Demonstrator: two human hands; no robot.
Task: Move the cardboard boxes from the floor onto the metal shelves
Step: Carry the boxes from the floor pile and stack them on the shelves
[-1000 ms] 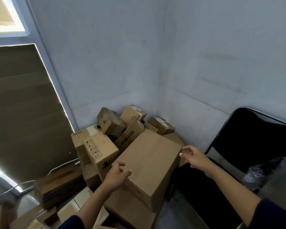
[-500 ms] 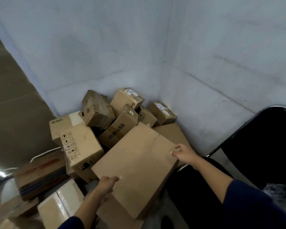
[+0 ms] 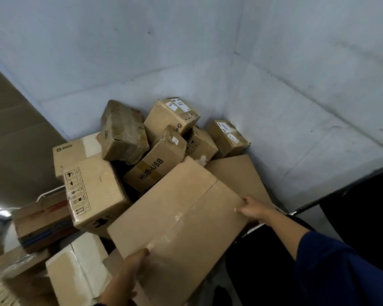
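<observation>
Gripping big box (image 3: 177, 219) atop corner pile: my left hand (image 3: 128, 270) curled round near edge, right hand (image 3: 253, 209) round far-right corner. Pickup step. Next: lift clear, turn toward shelves (none in view).

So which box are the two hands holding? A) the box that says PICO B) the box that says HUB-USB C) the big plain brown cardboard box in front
C: the left hand grips the near edge and the right hand grips the far right edge of the big plain brown cardboard box, while the brown HUB-USB cardboard box and the PICO cardboard box lie untouched behind it.
</observation>
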